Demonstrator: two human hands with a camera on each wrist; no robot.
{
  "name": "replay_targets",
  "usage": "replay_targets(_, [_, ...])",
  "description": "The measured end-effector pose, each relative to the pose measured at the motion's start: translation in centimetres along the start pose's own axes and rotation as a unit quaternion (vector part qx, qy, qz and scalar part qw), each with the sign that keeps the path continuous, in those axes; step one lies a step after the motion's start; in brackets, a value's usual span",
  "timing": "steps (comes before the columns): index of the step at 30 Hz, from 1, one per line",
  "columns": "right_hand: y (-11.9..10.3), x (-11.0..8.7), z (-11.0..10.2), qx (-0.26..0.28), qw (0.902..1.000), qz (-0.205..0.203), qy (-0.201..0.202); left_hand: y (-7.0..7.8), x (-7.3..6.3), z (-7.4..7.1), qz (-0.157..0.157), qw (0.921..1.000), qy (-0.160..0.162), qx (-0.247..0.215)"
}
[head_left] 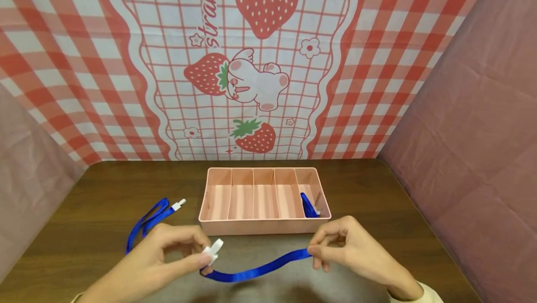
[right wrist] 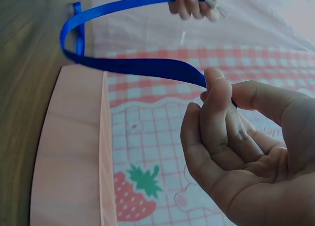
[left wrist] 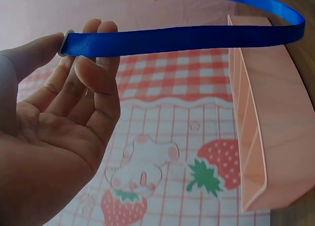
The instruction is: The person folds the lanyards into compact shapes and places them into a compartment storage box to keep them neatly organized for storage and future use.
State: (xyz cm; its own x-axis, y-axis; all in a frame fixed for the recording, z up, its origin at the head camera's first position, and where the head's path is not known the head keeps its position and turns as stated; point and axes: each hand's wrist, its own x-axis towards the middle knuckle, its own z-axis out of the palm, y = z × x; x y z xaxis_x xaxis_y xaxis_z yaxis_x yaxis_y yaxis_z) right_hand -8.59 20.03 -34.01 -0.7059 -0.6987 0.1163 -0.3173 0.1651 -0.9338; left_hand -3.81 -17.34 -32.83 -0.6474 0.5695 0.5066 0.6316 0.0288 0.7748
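A blue lanyard (head_left: pixel 247 275) sags between the two hands, in front of the tray. My left hand (head_left: pixel 161 258) pinches its white clip end (head_left: pixel 214 251) between thumb and fingers. The other end is pinched by my right hand (head_left: pixel 350 251), thumb against the fingertips. In the left wrist view the blue strap (left wrist: pixel 187 41) runs out from the clip at the left fingertips and loops past the tray's side. From the right wrist view, the strap (right wrist: pixel 142 68) curves away from the right fingertips toward the left hand (right wrist: pixel 192 4).
A pink tray (head_left: pixel 264 227) with several compartments stands at mid-table; a folded blue lanyard (head_left: pixel 309 206) lies in its rightmost compartment. Another blue lanyard (head_left: pixel 153 219) with a white clip lies on the brown table (head_left: pixel 369 191) to the left. A strawberry-patterned cloth (head_left: pixel 260 70) hangs behind.
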Motion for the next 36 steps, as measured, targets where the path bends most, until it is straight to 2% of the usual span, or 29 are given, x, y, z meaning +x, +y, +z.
replay_targets(8, [-1.6,1.2,1.1,0.016,0.9993,-0.031,-0.016,0.4,2.0,1.9,-0.016,0.9998,-0.013,-0.002])
replay_targets(13, [-2.4,1.9,1.5,0.029,0.9985,-0.039,-0.026,-0.2,3.4,3.3,-0.001,0.9999,-0.012,0.008])
replay_targets(15, [-2.7,2.2,1.7,0.034,0.9979,-0.046,-0.03,-0.4,3.9,3.9,-0.006,0.9998,-0.015,0.009])
replay_targets(21, [-3.2,2.9,2.5,0.062,0.9941,-0.075,-0.047,-1.2,5.0,5.4,-0.005,0.9993,-0.034,-0.014])
replay_targets(22, [-3.2,3.0,2.6,0.067,0.9935,-0.076,-0.051,-1.4,5.1,5.6,-0.005,0.9989,-0.04,-0.024])
replay_targets(25, [-3.1,3.2,2.8,0.073,0.9924,-0.078,-0.061,-1.6,5.3,5.9,-0.041,0.9966,-0.053,-0.048])
replay_targets(28, [-3.0,3.3,2.8,0.066,0.9926,-0.078,-0.066,-2.0,5.2,6.1,-0.051,0.9961,-0.057,-0.044])
replay_targets(32, [-2.8,3.4,2.7,0.065,0.993,-0.07,-0.07,-2.5,5.2,6.3,-0.041,0.9969,-0.058,-0.033])
replay_targets(36, [-2.5,3.3,2.6,0.063,0.9936,-0.054,-0.076,-2.7,5.3,6.2,-0.052,0.9958,-0.064,-0.04])
